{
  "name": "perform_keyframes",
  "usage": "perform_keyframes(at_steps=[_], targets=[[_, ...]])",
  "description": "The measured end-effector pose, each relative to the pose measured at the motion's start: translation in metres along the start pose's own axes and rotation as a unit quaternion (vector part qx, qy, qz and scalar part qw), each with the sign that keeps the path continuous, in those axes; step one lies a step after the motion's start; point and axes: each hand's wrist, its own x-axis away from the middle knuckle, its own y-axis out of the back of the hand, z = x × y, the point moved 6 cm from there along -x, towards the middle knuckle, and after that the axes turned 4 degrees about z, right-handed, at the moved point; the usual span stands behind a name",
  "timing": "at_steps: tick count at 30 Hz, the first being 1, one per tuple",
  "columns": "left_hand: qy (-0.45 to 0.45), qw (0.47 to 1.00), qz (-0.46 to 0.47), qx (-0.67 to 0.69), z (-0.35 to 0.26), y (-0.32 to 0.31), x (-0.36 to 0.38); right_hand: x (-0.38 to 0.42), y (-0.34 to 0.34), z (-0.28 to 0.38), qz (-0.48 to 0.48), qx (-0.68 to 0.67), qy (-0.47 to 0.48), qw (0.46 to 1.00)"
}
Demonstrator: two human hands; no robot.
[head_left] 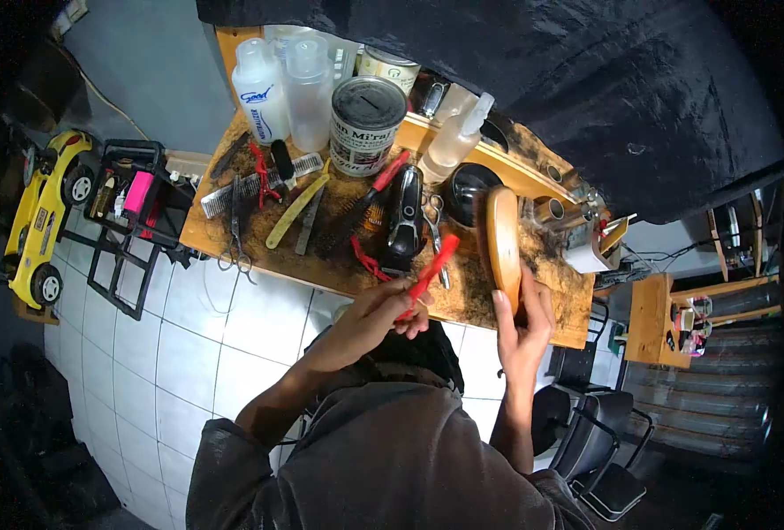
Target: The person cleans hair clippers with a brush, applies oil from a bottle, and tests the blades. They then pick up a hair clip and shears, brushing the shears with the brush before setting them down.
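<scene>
Wooden surface (573, 305) bearing clippers (407, 212); left grip (387, 314) pinching slim red implement (433, 268); right grip (526, 322) partly closing around wood-backed brush (503, 238) above surface, probably light, rigid, slippery, best taken by near end.

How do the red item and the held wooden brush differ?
The red item is slim and bright red; the wooden brush is broader and tan-backed. The red item slants across the picture, while the wooden brush runs nearly vertical. Both are held, by left hand and right hand respectively.
</scene>
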Motion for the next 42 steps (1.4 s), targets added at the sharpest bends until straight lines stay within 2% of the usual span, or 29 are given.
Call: perform_keyframes(at_steps=[1,2,3,5,7,8,10,11,13,14,16,17,19,20,23,25,27,29,33,35,37,39,41,42], targets=[[0.023,0.997,-0.010,0.069,0.004,0.000,-0.001,0.006,0.002,-0.004,0.010,-0.035,-0.019,0.999],[0.023,0.997,-0.010,0.067,0.010,0.003,-0.003,0.010,-0.001,-0.003,0.055,-0.070,0.043,0.995],[0.011,1.000,-0.005,0.014,0.015,0.007,-0.006,0.013,-0.005,0.003,0.099,-0.104,0.104,0.984],[-0.001,0.999,-0.001,-0.041,0.022,0.011,-0.004,0.022,-0.014,0.013,0.230,-0.128,0.099,0.960],[-0.041,0.997,0.005,-0.060,0.013,0.009,0.004,0.026,-0.022,0.005,0.213,-0.113,0.128,0.962],[-0.039,0.997,0.004,-0.062,0.009,0.008,0.006,0.024,-0.018,0.003,0.175,-0.070,0.116,0.975],[-0.032,0.987,0.003,-0.155,-0.005,0.004,0.007,0.014,-0.009,0.001,0.102,-0.012,0.072,0.992],[-0.032,0.987,0.002,-0.157,-0.005,0.004,0.007,0.010,-0.005,0.003,0.078,0.021,0.080,0.993],[0.007,0.998,-0.011,-0.057,0.001,0.004,0.008,0.008,-0.004,0.003,0.027,-0.014,0.041,0.999],[0.006,0.998,-0.011,-0.057,0.004,0.004,0.007,0.008,-0.006,0.005,0.027,-0.014,0.042,0.999],[-0.002,0.999,0.012,0.040,0.015,0.005,0.004,0.007,-0.005,0.004,0.004,-0.029,0.025,0.999],[-0.002,0.999,0.008,0.040,0.020,0.006,0.004,0.008,-0.004,0.001,0.007,-0.031,0.026,0.999],[0.029,0.978,-0.045,0.200,0.032,0.009,0.004,0.018,-0.013,0.004,0.144,-0.126,0.143,0.971],[0.030,0.978,-0.044,0.199,0.031,0.009,0.005,0.023,-0.018,0.006,0.194,-0.136,0.174,0.956],[0.025,0.985,-0.032,0.169,0.025,0.007,0.007,0.028,-0.027,0.017,0.270,-0.123,0.149,0.943],[-0.006,0.987,0.000,0.158,0.017,0.004,0.009,0.022,-0.023,0.007,0.185,-0.071,0.139,0.970],[0.000,0.994,-0.026,0.106,0.014,0.008,0.009,0.015,-0.017,0.002,0.124,-0.058,0.084,0.987],[0.036,0.996,0.029,0.078,0.020,0.009,0.007,0.010,-0.013,-0.001,0.026,-0.014,0.089,0.996],[0.052,0.984,0.022,0.167,0.017,0.007,0.011,0.012,-0.010,-0.007,0.037,-0.067,0.105,0.992],[0.015,0.982,-0.036,0.187,0.012,0.009,0.009,0.021,-0.021,-0.001,0.213,-0.222,0.153,0.939],[0.010,0.981,-0.018,0.195,0.008,0.009,0.009,0.023,-0.028,0.012,0.294,-0.184,0.152,0.925],[0.006,0.979,0.000,0.202,0.005,0.010,0.011,0.019,-0.029,0.017,0.242,-0.157,0.152,0.945],[0.028,0.997,0.030,-0.071,0.003,0.010,0.011,0.013,-0.027,0.005,0.157,-0.093,0.148,0.972],[0.015,0.997,0.039,-0.061,-0.003,0.007,0.010,0.009,-0.026,-0.001,0.112,-0.078,0.121,0.983]])
